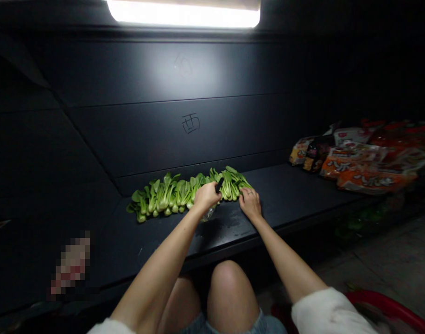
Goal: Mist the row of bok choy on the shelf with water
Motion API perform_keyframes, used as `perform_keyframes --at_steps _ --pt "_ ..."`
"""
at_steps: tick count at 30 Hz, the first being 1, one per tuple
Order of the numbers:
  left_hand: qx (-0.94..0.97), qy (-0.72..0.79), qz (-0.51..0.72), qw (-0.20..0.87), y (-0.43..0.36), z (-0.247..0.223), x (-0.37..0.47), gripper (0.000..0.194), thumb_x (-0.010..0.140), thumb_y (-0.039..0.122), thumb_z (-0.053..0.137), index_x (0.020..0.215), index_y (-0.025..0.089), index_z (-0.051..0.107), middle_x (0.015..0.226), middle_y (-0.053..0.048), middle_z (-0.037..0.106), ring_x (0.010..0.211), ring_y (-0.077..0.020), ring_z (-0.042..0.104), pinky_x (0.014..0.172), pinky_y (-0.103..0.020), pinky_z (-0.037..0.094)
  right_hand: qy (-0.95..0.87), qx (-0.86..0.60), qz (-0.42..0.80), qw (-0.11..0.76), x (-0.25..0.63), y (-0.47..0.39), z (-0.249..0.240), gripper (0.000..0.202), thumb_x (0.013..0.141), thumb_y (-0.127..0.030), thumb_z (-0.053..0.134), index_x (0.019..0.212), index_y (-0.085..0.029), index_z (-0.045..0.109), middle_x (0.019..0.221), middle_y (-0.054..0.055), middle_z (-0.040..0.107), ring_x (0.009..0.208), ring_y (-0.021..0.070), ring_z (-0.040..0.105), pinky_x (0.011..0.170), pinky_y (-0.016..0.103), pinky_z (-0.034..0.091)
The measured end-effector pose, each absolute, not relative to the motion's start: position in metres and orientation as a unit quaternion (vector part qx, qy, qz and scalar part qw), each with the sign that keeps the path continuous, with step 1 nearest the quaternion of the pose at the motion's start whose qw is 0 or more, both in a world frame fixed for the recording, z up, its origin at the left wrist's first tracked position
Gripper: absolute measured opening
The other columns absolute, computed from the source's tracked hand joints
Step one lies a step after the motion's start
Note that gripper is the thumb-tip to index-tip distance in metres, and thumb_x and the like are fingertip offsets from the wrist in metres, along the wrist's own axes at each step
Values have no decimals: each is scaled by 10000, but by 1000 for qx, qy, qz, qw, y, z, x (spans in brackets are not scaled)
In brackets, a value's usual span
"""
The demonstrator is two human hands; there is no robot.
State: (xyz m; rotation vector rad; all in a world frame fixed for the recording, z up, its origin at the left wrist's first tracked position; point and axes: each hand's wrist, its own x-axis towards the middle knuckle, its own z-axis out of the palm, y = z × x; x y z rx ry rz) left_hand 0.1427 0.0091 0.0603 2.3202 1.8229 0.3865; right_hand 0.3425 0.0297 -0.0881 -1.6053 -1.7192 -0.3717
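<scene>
A row of green bok choy lies along the dark shelf, leaves toward the back panel and pale stems toward me. My left hand is closed around a spray bottle in front of the row's middle. The bottle's black top sticks out above my fist, and its clear body shows below; the rest is hidden by the hand. At the row's right end, my right hand rests with fingers extended against the last bok choy. A ring is on one finger.
Several packaged food bags are piled on the shelf to the right. A dark upright panel with a handwritten mark stands behind. Overhead is a bright lamp. A red basin sits low at right, and a pixelated patch covers something at left.
</scene>
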Motion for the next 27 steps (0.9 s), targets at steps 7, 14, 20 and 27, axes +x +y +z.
perform_keyframes --at_steps 7,14,20,27 --pt "775 611 133 93 10 59 143 348 816 318 569 1143 247 667 1104 -93 739 1018 -254 692 771 -281 486 -670 -625 -141 374 343 30 -89 331 881 -186 472 1145 -151 667 1173 143 676 1126 270 543 966 403 398" --pt "775 609 142 93 12 62 146 284 816 307 529 1031 238 701 1029 -99 755 967 -267 706 726 -287 487 -670 -630 -137 368 343 29 -88 334 875 -176 476 1148 -145 665 1180 145 674 1134 274 545 974 410 400" --pt "779 605 130 100 12 63 148 307 804 298 534 1058 239 697 1051 -97 752 985 -262 702 744 -284 491 -668 -634 -139 365 342 29 -87 324 873 -172 480 1134 -137 668 1177 145 676 1135 277 549 976 403 401" --pt "776 602 160 100 14 64 151 284 820 328 534 1024 221 701 1027 -105 750 956 -267 702 719 -288 480 -667 -633 -147 364 342 29 -88 312 875 -164 481 1119 -129 671 1170 147 679 1125 273 548 973 399 398"
